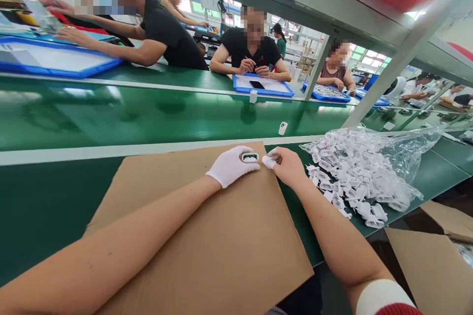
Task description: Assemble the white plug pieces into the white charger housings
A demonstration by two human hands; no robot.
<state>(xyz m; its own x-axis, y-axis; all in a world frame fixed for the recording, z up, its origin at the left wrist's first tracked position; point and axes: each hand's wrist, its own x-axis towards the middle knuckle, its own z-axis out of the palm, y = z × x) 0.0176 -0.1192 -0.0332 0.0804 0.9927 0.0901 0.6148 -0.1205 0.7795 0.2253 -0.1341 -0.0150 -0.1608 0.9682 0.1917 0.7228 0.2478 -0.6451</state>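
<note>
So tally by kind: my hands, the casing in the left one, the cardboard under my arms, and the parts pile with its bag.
Hands: 2 (left hand, right hand)
Casing: 1
Cardboard: 1
Pile: 1
Bag: 1
Total: 6

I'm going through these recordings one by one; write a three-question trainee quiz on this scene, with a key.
1. True or false: the white-gloved left hand holds a small white casing.
2. From the wearer's view, where does the pile of white parts lie? A: left of the cardboard sheet. B: right of it. C: underneath it.
3. Fill in: the work surface under the cardboard sheet is coloured ____.
Key: 1 true; 2 B; 3 green.
</note>
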